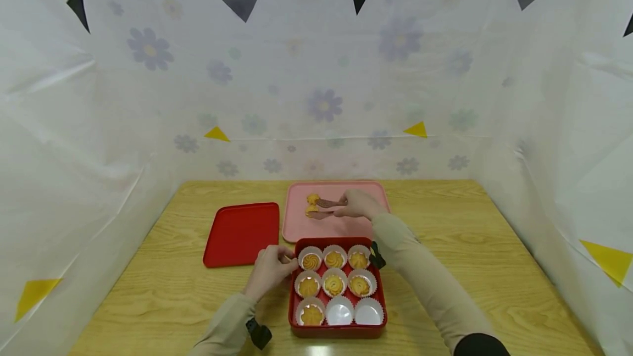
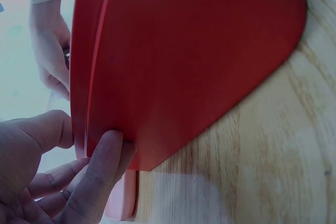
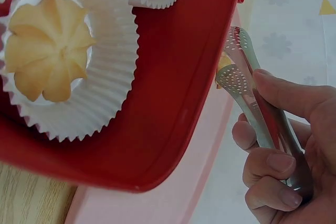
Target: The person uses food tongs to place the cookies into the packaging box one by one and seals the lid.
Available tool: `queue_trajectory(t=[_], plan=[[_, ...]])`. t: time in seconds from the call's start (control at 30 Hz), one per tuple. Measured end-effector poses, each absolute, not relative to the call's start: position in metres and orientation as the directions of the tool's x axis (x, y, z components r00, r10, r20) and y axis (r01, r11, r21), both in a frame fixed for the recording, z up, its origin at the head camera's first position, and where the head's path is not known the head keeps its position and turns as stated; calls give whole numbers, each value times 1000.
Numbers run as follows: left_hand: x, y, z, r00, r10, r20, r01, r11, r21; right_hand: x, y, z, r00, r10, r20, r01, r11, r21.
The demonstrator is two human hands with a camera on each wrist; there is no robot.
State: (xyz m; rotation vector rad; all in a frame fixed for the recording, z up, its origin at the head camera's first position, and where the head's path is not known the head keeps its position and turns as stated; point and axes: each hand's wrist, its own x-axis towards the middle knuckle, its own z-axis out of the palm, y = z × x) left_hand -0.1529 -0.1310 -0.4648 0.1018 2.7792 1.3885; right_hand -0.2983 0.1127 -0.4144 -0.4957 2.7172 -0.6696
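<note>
My right hand point(image 1: 360, 204) holds metal tongs point(image 3: 257, 114) with perforated tips, over the pink tray point(image 1: 341, 228). The tips lie apart beside two small golden cookies, one farther back point(image 1: 312, 199) and a nearer cookie point(image 1: 311, 210); whether they touch is unclear. At the left side of a red box point(image 1: 338, 333), near its far corner, my left hand point(image 1: 271, 268) pinches the wall, fingers against the outside. Inside the box, white paper cups stand in rows. Several hold one cookie each, such as the middle cookie point(image 1: 333, 284); the front-middle cup point(image 1: 339, 311) and front-right cup point(image 1: 368, 311) are empty.
A flat red lid or tray point(image 1: 242, 235) lies on the wooden table point(image 1: 430, 202) to the left of the pink tray. The box stands just in front of the pink tray. A floral white curtain point(image 1: 296, 70) encloses the table's back and sides.
</note>
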Motion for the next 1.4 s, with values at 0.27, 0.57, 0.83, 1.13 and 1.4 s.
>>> queue_trajectory(t=[0.27,0.57,0.83,1.13,1.4], plan=[[-154,-131,-467,-997,73,-15,32,605,795,-303,109,-416,-897,-382,-223,-235,839,-491],[-152,-131,-465,-997,75,-14,34,602,798,-305,104,-417,-890,-388,-238,-233,838,-494],[-153,-132,-466,-996,83,13,61,612,788,-306,96,-416,-904,-344,-255,-203,869,-452],[-153,-132,-464,-996,87,-25,32,601,799,-306,97,-416,-898,-360,-253,-202,848,-490],[-153,-132,-465,-996,85,-29,28,602,798,-306,96,-416,-896,-364,-253,-202,843,-498]])
